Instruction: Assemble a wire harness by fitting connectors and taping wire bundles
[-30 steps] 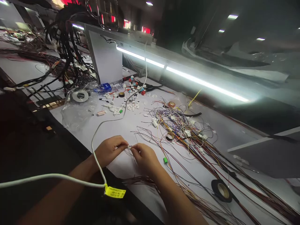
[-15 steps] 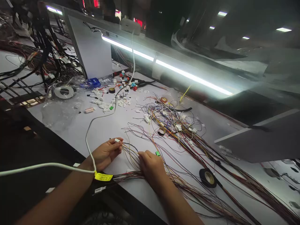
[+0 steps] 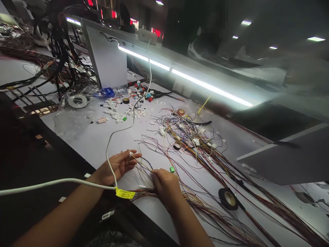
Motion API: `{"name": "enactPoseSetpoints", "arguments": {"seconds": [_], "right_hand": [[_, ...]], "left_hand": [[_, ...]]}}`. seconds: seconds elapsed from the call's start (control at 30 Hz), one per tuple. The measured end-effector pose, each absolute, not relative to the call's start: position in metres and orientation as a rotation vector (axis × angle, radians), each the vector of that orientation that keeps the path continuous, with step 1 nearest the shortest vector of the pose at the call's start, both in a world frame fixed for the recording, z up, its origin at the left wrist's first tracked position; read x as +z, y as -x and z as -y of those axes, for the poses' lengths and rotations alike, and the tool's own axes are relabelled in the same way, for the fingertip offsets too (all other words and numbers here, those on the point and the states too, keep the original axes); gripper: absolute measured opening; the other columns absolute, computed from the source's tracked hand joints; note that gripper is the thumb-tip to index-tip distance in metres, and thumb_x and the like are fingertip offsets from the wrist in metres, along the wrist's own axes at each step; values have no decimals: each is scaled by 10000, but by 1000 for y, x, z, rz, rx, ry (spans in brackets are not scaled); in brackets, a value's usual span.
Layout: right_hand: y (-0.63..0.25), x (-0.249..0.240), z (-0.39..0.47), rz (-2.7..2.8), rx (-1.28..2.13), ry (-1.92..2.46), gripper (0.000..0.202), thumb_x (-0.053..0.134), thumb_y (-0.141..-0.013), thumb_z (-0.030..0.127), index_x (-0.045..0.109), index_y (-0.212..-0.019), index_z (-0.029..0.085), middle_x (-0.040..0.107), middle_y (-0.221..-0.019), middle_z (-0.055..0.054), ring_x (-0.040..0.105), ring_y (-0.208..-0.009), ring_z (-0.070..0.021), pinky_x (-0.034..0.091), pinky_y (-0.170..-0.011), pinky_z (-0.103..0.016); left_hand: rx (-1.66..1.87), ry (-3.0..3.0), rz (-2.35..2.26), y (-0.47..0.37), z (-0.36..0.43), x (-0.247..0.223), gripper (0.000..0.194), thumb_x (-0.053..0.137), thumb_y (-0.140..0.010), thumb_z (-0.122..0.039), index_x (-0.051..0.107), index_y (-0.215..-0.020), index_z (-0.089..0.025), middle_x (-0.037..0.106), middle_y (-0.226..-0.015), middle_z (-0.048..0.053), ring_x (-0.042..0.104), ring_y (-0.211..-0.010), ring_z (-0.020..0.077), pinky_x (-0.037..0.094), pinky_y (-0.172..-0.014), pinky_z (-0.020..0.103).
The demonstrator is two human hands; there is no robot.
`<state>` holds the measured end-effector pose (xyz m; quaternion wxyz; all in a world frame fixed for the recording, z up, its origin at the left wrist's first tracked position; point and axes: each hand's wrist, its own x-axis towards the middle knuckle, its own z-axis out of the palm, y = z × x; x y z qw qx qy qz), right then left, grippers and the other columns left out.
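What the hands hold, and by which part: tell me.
The left hand holds a small white connector, exactly where on it is unclear; the right hand pinches the thin wires behind that connector.

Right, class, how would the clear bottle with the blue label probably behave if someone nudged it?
It would probably roll, since the bottle lies on its side, though the crumpled plastic bag beside it may check it. Its thin-looking clear wall would likely dent under a squeeze.

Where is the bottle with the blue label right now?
In the head view, the bottle lies on the table's far left part, in front of the upright white panel, beside the clear plastic bag.
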<state>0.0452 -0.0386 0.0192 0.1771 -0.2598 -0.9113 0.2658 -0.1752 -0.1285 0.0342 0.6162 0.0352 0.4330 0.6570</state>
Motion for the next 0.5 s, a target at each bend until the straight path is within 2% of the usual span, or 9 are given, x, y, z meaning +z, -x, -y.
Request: {"name": "enactPoseSetpoints", "arguments": {"seconds": [0.5], "right_hand": [[-46,14,36,2560,756,714,207,451,-953,239,656,-971,220,711,-877,-34,655,-826,-156,437,-762,-239]], "left_hand": [[1521,-136,-998,177,129,30,251,567,-904,-186,612,-1137,-103,705,-1102,184,708,-701,134,605,-670,230]]}}
